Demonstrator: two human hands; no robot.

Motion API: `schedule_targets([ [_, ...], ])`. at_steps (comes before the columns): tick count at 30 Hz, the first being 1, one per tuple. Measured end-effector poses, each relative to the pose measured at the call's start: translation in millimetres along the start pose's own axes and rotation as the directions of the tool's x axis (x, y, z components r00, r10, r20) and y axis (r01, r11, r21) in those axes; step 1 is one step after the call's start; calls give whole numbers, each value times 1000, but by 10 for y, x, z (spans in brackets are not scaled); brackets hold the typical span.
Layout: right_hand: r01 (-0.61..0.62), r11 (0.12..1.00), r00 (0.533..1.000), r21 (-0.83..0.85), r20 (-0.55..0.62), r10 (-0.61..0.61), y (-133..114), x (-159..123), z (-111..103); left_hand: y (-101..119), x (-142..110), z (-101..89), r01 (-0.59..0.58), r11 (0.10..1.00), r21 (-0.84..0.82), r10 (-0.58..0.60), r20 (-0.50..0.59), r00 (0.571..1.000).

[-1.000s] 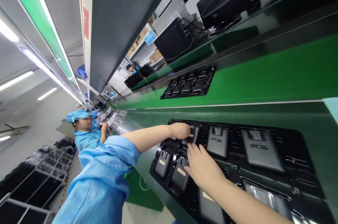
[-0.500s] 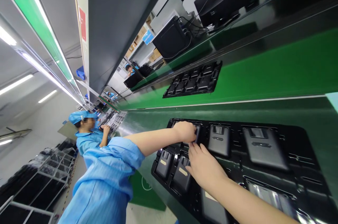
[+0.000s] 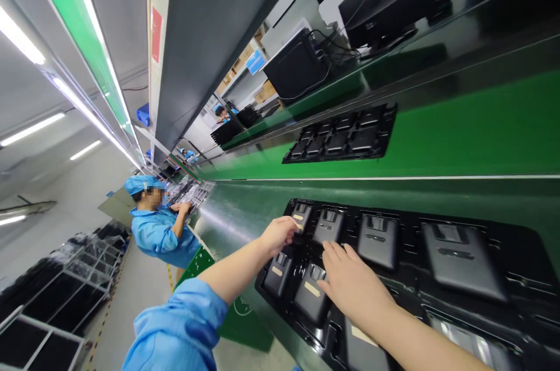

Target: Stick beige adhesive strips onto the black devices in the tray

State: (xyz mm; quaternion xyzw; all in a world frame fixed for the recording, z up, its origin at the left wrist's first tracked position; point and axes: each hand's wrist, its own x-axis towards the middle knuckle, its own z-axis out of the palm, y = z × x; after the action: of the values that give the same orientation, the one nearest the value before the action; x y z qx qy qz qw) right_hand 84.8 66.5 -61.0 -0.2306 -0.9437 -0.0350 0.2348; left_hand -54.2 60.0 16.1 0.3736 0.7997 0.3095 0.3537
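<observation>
A person's two bare hands work over a black moulded tray (image 3: 405,216) lying on a green conveyor belt (image 3: 481,126) (the whole view is rolled sideways, so the belt runs across at a slant). The tray's pockets hold dark grey rectangular units (image 3: 377,241) in two rows, some carrying tan labels.

The left hand (image 3: 277,235) reaches in from the lower left on a bare forearm, with a light blue sleeve (image 3: 175,324) at the upper arm. Its wrist is bent and its fingers (image 3: 291,231) curl together in a loose bunch, just beside a labelled unit (image 3: 301,215) at the tray's corner. Whether they touch or grip that unit cannot be told.

The right hand (image 3: 354,286) lies palm down from the lower right, its fingers (image 3: 336,251) spread apart. They sit over the gap between the two rows, with the palm just beside another labelled unit (image 3: 311,292). Nothing shows clamped in this hand.

Across the belt lies a second black tray (image 3: 339,140). Further along the line, a co-worker (image 3: 153,231) in a light blue smock and cap has both hands on another tray (image 3: 192,193). A computer monitor (image 3: 385,3) stands beyond the belt.
</observation>
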Motion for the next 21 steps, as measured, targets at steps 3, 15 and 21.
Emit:
schedule_targets([
  [3, -7, 1000, 999, -4, -31, 7, 59, -8, 18, -43, -171, 12, 44, 984, -173, -28, 92, 995],
  [15, 91, 938, 887, 334, -456, 77, 130, 25, -90, -162, -368, 152, 198, 879, -434, -47, 334, 941],
  [21, 52, 871, 873, 488, -446, 198, 168, 38, -230, -116, -387, 237, 167, 874, -456, 12, 365, 931],
])
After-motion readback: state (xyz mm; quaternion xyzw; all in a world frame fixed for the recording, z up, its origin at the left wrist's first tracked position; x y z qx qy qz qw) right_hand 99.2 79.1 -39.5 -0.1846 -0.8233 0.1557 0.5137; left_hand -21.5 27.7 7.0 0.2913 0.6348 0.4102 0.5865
